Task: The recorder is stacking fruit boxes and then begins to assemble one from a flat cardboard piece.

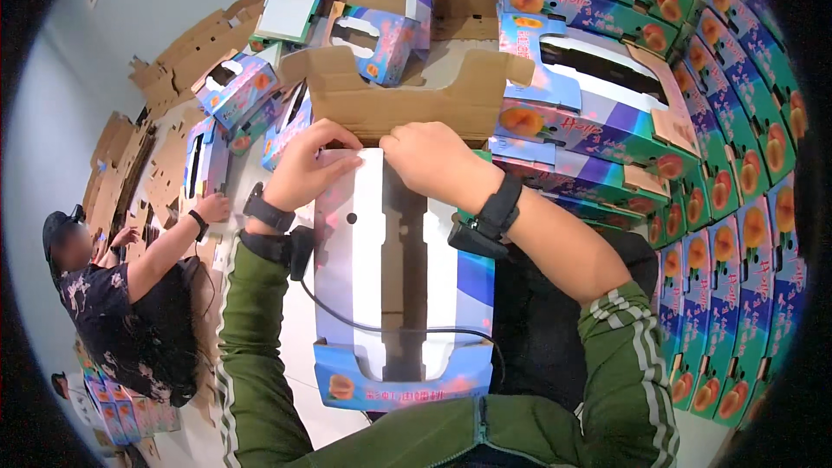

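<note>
Stacked blue fruit cartons point(737, 234) right; flat cardboard sheets point(130, 165) left; co-worker point(130, 303) kneeling.

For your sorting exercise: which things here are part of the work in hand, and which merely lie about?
In hand: blue printed cardboard fruit box, left hand, right hand.
Lying about: stacked blue finished boxes, plain brown cardboard sheets, loose half-folded boxes.

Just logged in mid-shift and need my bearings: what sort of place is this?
Likely a packing or box-assembly workroom. Both hands fold a printed fruit carton, finished cartons are stacked at right, and flat cardboard litters the floor where another person works.
</note>
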{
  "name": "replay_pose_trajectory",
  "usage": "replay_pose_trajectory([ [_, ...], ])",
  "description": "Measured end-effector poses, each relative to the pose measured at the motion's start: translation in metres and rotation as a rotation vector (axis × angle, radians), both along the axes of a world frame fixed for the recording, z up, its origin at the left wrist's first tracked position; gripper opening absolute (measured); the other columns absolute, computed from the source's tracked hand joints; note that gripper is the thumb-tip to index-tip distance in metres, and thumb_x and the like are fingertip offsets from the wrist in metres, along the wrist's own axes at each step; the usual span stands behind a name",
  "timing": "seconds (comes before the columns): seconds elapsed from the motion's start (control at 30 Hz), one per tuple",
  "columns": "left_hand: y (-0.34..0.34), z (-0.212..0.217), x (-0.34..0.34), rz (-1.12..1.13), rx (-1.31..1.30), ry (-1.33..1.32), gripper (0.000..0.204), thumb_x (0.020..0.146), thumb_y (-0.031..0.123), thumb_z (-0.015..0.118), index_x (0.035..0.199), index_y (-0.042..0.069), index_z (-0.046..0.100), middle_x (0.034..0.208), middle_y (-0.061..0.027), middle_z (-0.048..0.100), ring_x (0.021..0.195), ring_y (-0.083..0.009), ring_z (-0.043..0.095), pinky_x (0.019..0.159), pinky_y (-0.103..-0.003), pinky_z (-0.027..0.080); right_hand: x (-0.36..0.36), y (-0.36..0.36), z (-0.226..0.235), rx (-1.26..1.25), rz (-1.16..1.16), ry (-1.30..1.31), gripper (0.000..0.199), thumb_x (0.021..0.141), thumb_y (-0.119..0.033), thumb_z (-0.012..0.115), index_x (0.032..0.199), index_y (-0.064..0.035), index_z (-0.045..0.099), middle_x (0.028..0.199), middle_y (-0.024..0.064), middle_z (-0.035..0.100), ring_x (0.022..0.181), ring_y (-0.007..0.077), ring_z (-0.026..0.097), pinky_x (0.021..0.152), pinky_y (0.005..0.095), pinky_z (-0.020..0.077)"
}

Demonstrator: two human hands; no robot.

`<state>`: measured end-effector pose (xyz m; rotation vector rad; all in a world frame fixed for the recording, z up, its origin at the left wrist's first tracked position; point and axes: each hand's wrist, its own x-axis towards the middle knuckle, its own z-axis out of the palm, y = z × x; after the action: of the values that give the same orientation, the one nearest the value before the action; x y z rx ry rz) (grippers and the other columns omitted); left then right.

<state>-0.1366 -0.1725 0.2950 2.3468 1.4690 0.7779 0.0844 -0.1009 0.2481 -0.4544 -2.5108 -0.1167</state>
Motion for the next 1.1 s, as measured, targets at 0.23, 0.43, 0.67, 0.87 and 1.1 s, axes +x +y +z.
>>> replay_pose_trajectory([
  [0.23, -0.007, -0.019, 0.000, 0.122, 0.334, -0.132, 0.095, 0.065, 0.000, 0.084, 0.146, 0.008, 0.035, 0.139, -0.0129, 0.043, 0.109, -0.0231, 0.058, 0.092, -0.033, 0.049, 0.064, -0.013, 0.029, -0.037, -0.260, 0.601, 0.021, 0.077, -0.004, 0.062, 0.098, -0.0020, 0.062, 0.102, 0.0152, 0.060, 0.100, 0.0315, 0.058, 0.088, 0.0424, 0.0465],
  [0.43, -0.017, -0.014, 0.008, 0.088, 0.406, -0.339, 0.117, 0.064, -0.004, 0.079, 0.155, 0.010, 0.007, 0.141, -0.0151, 0.033, 0.114, -0.0261, 0.052, 0.097, -0.042, 0.046, 0.111, 0.002, 0.024, -0.112, -0.381, 0.786, 0.065, 0.077, -0.008, 0.070, 0.136, -0.0060, 0.043, 0.126, 0.0183, 0.051, 0.115, 0.0341, 0.052, 0.097, 0.0413, 0.0450],
  [0.67, -0.036, -0.002, -0.004, 0.098, 0.384, -0.795, 0.071, 0.080, 0.000, 0.062, 0.142, 0.002, 0.027, 0.095, -0.0024, 0.051, 0.094, -0.0150, 0.050, 0.097, -0.033, 0.041, 0.116, -0.007, 0.024, -0.788, 0.050, 0.671, 0.033, 0.084, -0.018, 0.071, 0.115, -0.0063, 0.067, 0.107, 0.0089, 0.070, 0.098, 0.0239, 0.065, 0.088, 0.0346, 0.0503],
  [0.87, -0.084, 0.017, -0.013, 0.105, 0.263, -0.200, 0.031, 0.084, 0.031, 0.063, 0.074, 0.001, 0.064, 0.080, -0.0147, 0.068, 0.088, -0.0288, 0.065, 0.087, -0.038, 0.047, 0.125, -0.048, -0.011, -0.294, -0.019, 0.393, 0.032, 0.071, -0.011, 0.073, 0.104, -0.0084, 0.070, 0.108, 0.0092, 0.066, 0.099, 0.0288, 0.064, 0.085, 0.0379, 0.0517],
  [1.1, -0.109, 0.006, 0.010, 0.372, 0.122, 0.183, 0.020, 0.074, 0.010, 0.078, 0.085, 0.003, 0.063, 0.082, -0.0084, 0.057, 0.077, -0.0251, 0.056, 0.068, -0.032, 0.044, 0.119, -0.090, -0.022, -0.397, -0.166, 0.337, 0.046, 0.072, -0.012, 0.075, 0.116, -0.0097, 0.064, 0.102, 0.0104, 0.057, 0.093, 0.0277, 0.059, 0.080, 0.0369, 0.0516],
])
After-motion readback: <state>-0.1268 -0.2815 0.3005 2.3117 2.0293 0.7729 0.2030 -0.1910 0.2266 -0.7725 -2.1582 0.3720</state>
